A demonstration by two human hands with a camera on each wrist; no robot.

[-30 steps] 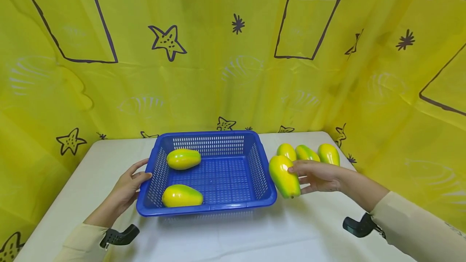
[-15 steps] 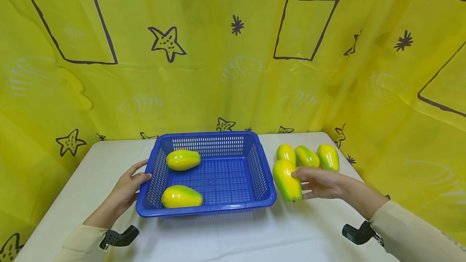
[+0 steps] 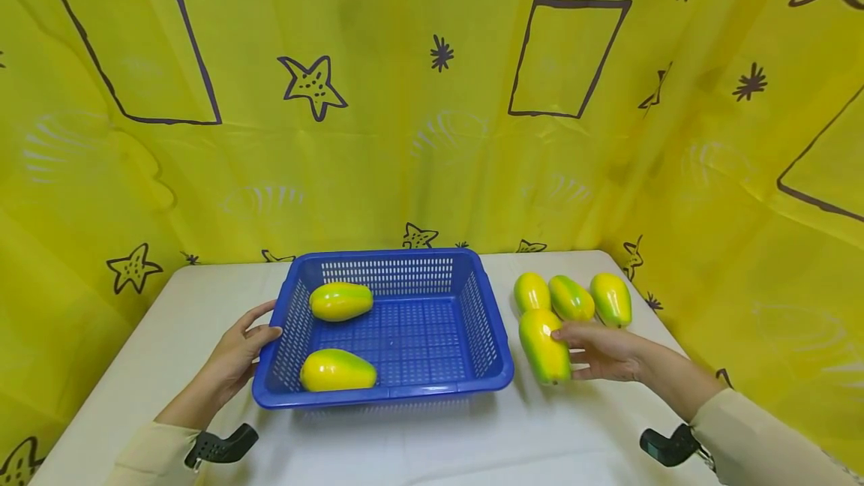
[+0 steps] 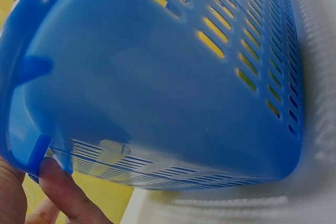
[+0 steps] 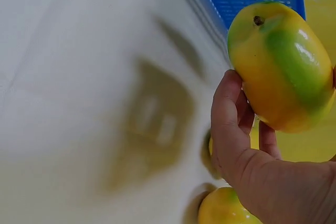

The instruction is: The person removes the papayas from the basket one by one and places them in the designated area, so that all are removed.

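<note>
My right hand holds a yellow-green papaya just right of the blue plastic basket, thumb on one side and fingers on the other. In the right wrist view the papaya's stem end points up, and its shadow falls on the cloth. At the basket's left side, my left hand grips the rim, seen close up in the left wrist view, where a fingertip lies against the blue rim. Inside the basket lie two papayas, one at the back left and one at the front left.
Behind the held papaya, three more rest on the white table: one at the left, one in the middle and one at the right. A yellow patterned curtain encloses the back and sides.
My right hand has moved right and slightly toward me with the papaya, away from the basket's right rim. My left hand stays on the rim, and the basket has not moved.
</note>
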